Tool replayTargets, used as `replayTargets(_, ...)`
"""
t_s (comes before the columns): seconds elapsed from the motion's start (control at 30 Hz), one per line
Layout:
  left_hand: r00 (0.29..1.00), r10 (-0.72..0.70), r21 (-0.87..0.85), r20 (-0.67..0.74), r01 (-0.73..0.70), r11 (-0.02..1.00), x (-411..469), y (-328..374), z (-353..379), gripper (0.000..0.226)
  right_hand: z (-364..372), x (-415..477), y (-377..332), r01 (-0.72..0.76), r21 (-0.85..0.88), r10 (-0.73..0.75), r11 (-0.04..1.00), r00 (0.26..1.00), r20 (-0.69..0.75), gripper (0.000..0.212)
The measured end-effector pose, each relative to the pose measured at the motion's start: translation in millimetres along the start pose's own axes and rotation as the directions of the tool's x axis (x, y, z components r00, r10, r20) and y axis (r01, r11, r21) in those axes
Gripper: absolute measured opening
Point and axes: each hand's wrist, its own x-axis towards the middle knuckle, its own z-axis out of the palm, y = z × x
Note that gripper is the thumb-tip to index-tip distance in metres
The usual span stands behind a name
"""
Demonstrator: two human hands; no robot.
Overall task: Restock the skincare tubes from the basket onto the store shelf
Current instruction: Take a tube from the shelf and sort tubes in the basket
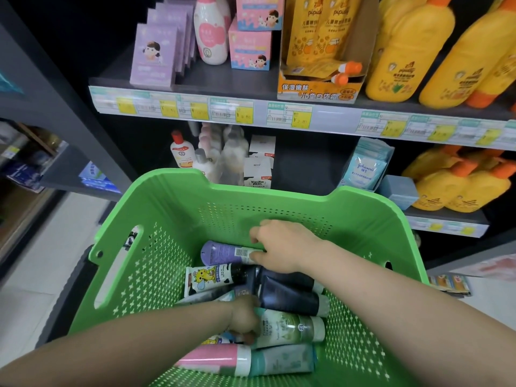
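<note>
While the right hand (282, 247) pinches the purple tube (223, 252) by its end inside the green basket (173, 196), left hand (244, 317) buried among other skincare tubes (290, 328), grip not discernible, stocked store shelf (223, 79) just behind.

The left forearm (125, 339) is bare, sleeveless from the near left edge of the picture, long and smooth and narrowing toward the wrist. The left hand (244, 319) is in shadow and slightly blurred, so only its rounded back and a few fingertips can be made out. The right forearm (391, 297) is also bare and broader toward the near right corner, while the right hand (279, 247), farther off and better lit, shows rounded knuckles, a thumb and short fingers.
</note>
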Motion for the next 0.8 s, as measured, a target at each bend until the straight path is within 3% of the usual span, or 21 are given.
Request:
replayTargets(0.17,0.986,0.104,0.099,-0.133,-0.091,0.991,-6,7,-3,0.025,-1,0,0,-0.003,-0.005,0.003,1.000,1.000,0.007,0.037)
replayTargets(0.37,0.956,0.173,0.219,-0.237,-0.120,0.968,-8,11,3,0.017,0,-1,0,-0.008,-0.009,0.008,1.000,1.000,0.022,0.038)
replayTargets(0.47,0.949,0.181,0.165,-0.259,-0.141,0.976,-7,12,-1,0.014,-1,-1,0,-0.009,-0.012,0.010,1.000,0.999,0.034,0.039)
replayTargets(0.67,0.901,0.332,0.176,-0.278,-0.292,0.940,-16,34,-20,0.015,-3,-1,2,-0.039,-0.009,0.040,0.999,0.996,0.080,0.034)
replayTargets(0.8,0.879,0.414,0.191,-0.236,-0.376,0.907,-32,49,-38,0.019,0,-1,7,-0.079,-0.023,0.082,0.997,0.979,0.186,0.030)
